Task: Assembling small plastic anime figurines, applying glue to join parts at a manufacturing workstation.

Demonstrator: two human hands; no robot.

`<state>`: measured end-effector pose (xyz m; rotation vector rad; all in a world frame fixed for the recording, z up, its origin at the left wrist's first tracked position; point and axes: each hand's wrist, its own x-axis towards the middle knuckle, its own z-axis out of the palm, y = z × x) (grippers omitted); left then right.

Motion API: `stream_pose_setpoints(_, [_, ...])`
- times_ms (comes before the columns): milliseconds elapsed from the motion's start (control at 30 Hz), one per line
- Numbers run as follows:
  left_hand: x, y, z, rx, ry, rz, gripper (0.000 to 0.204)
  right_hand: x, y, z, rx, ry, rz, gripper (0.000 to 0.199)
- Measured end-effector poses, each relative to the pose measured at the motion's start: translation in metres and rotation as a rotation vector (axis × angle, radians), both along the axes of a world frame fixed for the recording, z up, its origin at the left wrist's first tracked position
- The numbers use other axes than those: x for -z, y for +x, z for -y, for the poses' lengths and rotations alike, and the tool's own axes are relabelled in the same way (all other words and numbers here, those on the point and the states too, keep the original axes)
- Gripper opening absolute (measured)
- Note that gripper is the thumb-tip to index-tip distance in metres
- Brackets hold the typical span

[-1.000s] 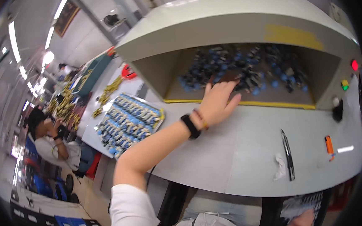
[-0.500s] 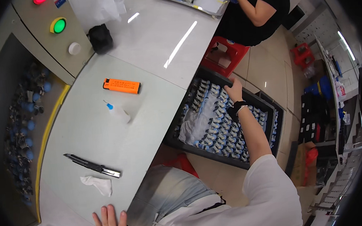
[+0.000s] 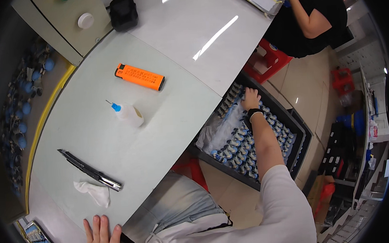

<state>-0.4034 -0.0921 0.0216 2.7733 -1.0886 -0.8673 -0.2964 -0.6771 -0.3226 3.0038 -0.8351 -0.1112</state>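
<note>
The right hand now reaches deeper into the black crate of small parts, fingers together on them; the left hand stays flat, fingers apart, on the worktop.

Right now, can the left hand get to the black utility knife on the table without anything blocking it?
Probably yes. The left hand lies flat on the white table edge, and the utility knife lies just beyond it. Only a crumpled white tissue sits between them, low and soft.

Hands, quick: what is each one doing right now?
Left hand: open, flat on the white table, holding nothing.
Right hand: in the black tray of small parts; grip cannot be told.
</note>
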Motion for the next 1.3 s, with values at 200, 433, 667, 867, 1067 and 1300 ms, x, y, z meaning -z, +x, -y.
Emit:
stream_pose_setpoints(200, [-0.001,0.001,-0.001,-0.020,-0.036,-0.036,0.070,0.004,-0.017,0.008,-0.168,0.059,0.282,0.054])
stream_pose_setpoints(433, [0.002,0.000,-0.008,-0.033,-0.013,-0.063,0.075,-0.013,-0.006,-0.043,-0.382,0.322,0.435,0.048])
stream_pose_setpoints(667, [0.018,-0.009,-0.022,0.020,0.048,-0.031,0.079,0.017,-0.008,-0.061,-0.275,0.139,0.194,0.079])
stream_pose_setpoints(867, [0.000,0.004,-0.007,-0.033,-0.077,-0.115,0.078,-0.019,0.003,-0.081,-0.195,0.152,-0.150,0.102])
stream_pose_setpoints(1067, [0.001,0.003,-0.009,-0.030,-0.100,-0.098,0.079,0.046,0.011,-0.049,-0.214,0.079,-0.169,0.099])
stream_pose_setpoints(1300, [0.001,0.004,-0.009,-0.046,-0.114,-0.104,0.077,0.076,0.013,-0.025,-0.236,0.116,-0.223,0.091])
